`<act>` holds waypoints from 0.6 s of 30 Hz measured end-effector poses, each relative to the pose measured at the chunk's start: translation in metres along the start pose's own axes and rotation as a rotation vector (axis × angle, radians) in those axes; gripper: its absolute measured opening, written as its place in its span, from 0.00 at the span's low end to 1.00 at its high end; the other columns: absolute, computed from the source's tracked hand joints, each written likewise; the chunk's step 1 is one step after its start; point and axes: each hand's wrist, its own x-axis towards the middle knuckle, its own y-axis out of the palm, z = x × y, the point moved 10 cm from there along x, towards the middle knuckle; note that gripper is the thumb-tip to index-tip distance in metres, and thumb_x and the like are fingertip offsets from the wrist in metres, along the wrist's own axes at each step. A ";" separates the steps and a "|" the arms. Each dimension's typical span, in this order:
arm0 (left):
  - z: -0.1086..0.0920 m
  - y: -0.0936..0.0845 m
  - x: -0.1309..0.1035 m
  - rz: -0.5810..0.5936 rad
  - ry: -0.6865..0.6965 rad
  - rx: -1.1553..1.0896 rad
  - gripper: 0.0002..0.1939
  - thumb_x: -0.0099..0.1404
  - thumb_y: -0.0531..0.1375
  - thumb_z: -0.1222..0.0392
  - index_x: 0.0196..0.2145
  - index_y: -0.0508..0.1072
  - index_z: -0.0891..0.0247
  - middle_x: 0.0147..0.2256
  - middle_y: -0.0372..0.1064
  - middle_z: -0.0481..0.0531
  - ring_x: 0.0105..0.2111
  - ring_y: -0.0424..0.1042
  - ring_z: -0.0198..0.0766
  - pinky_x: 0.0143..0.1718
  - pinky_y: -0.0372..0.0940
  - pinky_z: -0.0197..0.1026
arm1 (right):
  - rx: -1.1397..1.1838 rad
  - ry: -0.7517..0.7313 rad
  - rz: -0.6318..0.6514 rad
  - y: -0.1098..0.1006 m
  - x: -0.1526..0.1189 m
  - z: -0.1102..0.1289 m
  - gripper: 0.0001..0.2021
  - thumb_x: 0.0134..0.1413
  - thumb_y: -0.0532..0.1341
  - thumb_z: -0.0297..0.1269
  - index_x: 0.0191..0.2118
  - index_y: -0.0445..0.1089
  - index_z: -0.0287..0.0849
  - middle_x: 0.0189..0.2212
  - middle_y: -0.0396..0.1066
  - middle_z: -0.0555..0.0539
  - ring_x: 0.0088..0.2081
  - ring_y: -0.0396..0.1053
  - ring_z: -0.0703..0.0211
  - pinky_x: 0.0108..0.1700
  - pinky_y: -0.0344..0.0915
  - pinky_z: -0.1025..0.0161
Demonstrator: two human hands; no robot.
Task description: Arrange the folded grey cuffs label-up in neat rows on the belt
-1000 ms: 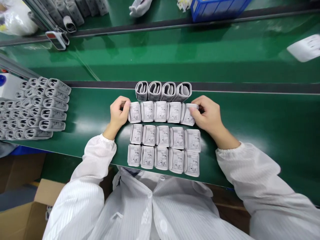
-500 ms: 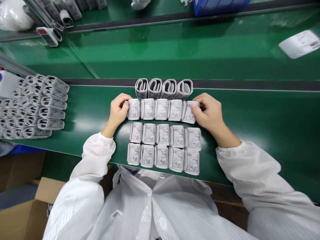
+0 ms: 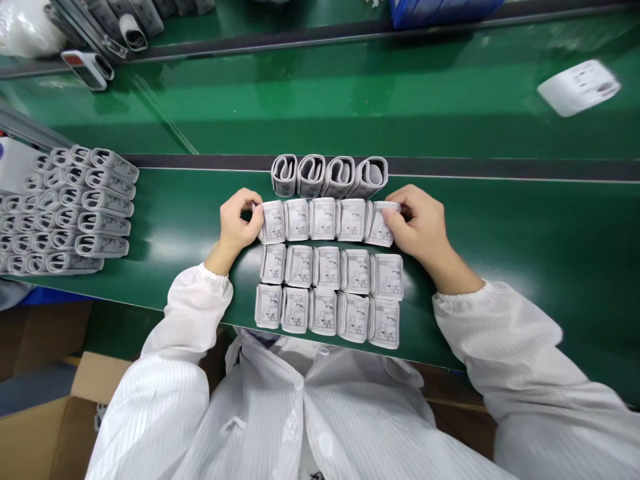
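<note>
Since a second ago left end of the held row of five cuffs nudged inward, green bench beneath it, right hand fingers curled on its right end, left hand pinching its left end, four upright rolls just behind it.

From my feed the desk is glossy dark green with a black strip along its far edge, and the folded cuffs on it are pale grey-white with dark line drawings printed on their faces. My sleeves are white with fine stripes, the crate at the far side is blue, and the cardboard box below is brown.
</note>
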 end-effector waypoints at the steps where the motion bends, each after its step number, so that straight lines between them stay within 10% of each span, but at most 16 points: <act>1: 0.000 0.000 0.000 0.003 0.003 0.004 0.16 0.81 0.58 0.45 0.39 0.73 0.57 0.32 0.73 0.49 0.29 0.71 0.35 0.28 0.65 0.39 | -0.002 0.002 0.000 0.000 0.000 0.000 0.23 0.71 0.61 0.64 0.34 0.67 0.50 0.32 0.73 0.46 0.29 0.66 0.53 0.32 0.64 0.50; 18: 0.021 0.001 -0.004 0.003 -0.159 -0.001 0.23 0.78 0.58 0.35 0.42 0.77 0.57 0.36 0.77 0.51 0.28 0.71 0.35 0.31 0.69 0.41 | -0.002 0.057 0.035 0.001 0.002 0.001 0.23 0.69 0.61 0.65 0.34 0.66 0.51 0.32 0.73 0.45 0.30 0.65 0.51 0.33 0.65 0.48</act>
